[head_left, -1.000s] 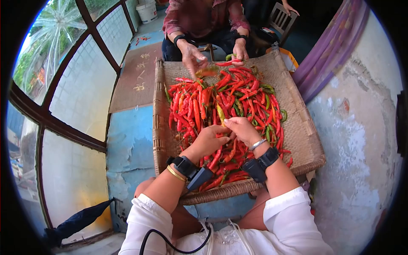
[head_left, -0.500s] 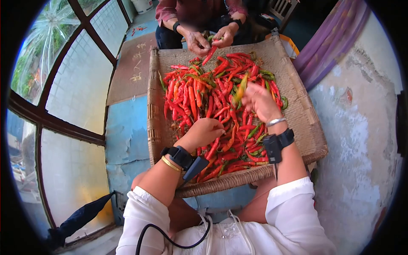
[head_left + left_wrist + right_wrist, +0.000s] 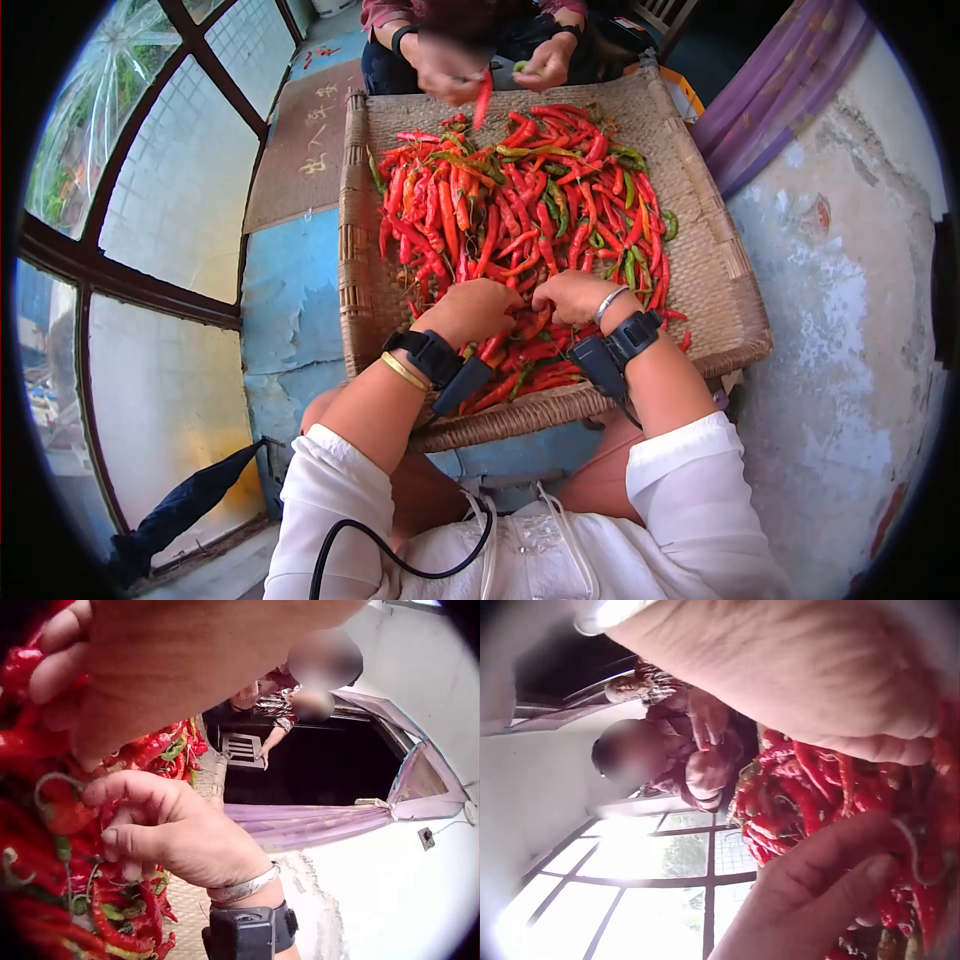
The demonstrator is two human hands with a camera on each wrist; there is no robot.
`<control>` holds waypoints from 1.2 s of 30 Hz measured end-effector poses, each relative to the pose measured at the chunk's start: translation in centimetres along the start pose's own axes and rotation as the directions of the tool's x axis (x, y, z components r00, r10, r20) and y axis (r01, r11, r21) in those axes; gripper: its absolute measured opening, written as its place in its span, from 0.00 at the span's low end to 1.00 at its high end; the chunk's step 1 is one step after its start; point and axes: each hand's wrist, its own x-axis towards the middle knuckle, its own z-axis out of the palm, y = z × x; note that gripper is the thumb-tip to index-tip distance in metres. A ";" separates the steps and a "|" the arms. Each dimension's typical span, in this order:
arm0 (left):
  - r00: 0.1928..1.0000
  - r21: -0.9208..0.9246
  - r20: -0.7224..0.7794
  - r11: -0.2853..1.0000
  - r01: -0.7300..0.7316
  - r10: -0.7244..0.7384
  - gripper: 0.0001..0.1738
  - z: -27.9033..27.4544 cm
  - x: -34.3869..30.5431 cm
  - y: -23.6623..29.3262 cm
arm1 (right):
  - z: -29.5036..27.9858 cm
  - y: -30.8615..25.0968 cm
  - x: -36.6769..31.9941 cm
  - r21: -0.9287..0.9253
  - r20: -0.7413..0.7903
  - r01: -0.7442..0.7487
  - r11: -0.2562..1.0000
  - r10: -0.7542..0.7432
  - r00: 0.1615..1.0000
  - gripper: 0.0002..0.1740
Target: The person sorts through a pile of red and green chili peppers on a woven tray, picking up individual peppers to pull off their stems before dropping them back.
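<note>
Red chili peppers [image 3: 450,215], some green or yellowish, are heaped in a shallow woven basket [image 3: 700,270]. Both my hands are low over the near half of the heap, close together. My left hand [image 3: 472,308] has its fingers bent down among the peppers; I cannot tell whether they grip one. Facing it, my right hand [image 3: 580,297] reaches in with thumb and index finger apart. In the left wrist view, its index fingertip is right at an orange-red chili [image 3: 69,814] with a curved stem. The right wrist view has that stem [image 3: 916,859] by the left hand's fingertips.
Across the basket, another person's hands [image 3: 447,75] hold a red chili [image 3: 483,100] and something green. Windows [image 3: 165,190] line the left; a peeling wall [image 3: 825,330] and purple curtain [image 3: 770,95] are at right. A folded umbrella [image 3: 190,505] leans at lower left.
Both hands were together at a yellowish chili; the right hand then swung it forward and right, and is back beside the left without it. The other person's hands have drawn back from the heap.
</note>
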 end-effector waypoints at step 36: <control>0.952 -0.061 -0.250 0.985 0.164 -0.174 0.16 -1.1 -0.6 1.3 | -5.6 2.3 -1.6 0.748 -0.618 0.484 0.454 0.211 0.758 0.30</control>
